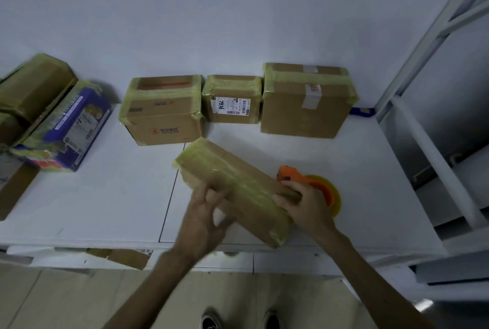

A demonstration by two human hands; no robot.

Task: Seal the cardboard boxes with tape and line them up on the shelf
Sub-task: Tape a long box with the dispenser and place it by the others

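Cardboard box lay slantwise on the white shelf, long axis from ten to four o'clock, as we held it with left hand fingers curled, blurred, at its seven-o'clock side and right hand fingers clasping its three-o'clock edge.

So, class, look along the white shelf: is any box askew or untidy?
Yes. The purple-printed box at the left leans askew, its tape crumpled. The flat box in front lies diagonal, unlike the three boxes lined up behind.
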